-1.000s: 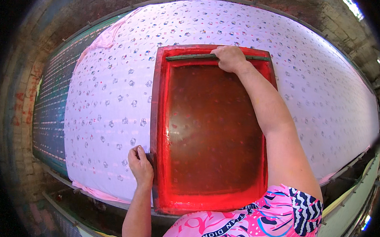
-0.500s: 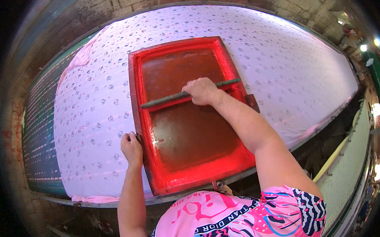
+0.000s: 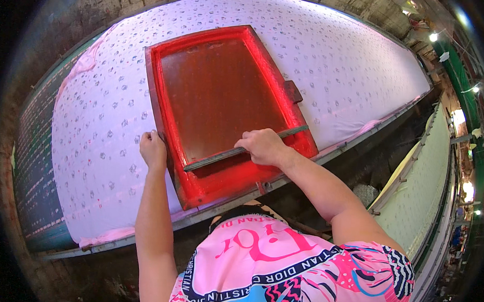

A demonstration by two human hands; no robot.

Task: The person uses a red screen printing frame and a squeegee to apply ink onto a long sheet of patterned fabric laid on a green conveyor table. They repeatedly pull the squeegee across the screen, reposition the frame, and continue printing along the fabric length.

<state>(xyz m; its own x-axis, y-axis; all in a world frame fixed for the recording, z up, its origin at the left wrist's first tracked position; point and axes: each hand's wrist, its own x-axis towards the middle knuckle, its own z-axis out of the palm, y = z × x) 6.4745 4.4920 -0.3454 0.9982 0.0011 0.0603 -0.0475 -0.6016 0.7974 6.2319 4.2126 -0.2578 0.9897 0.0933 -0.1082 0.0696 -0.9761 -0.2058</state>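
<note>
A red-stained screen printing frame (image 3: 155,74) lies on the white printed cloth, its brown mesh (image 3: 217,90) facing up. Across its near end lies a long squeegee (image 3: 214,159), streaked with red and dark along its top edge. My right hand (image 3: 266,146) grips the squeegee around its middle, fingers curled over the top edge. At the frame's left side my left hand (image 3: 154,150) is closed at the edge, apparently holding a dark grip there that is mostly hidden. A matching dark block (image 3: 293,91) sticks out from the frame's right side.
White cloth (image 3: 108,129) with small dark motifs covers a long table, bunched pink at its left edge (image 3: 84,63). A metal rail (image 3: 362,129) borders the near side. Another pale table (image 3: 418,185) stands to the right, beyond a dark gap. A rough block wall (image 3: 97,7) rises behind.
My right hand has drawn the squeegee toward me, from mid-mesh to the frame's near end. My left hand stays at the frame's left side. The whole view has shifted somewhat.
</note>
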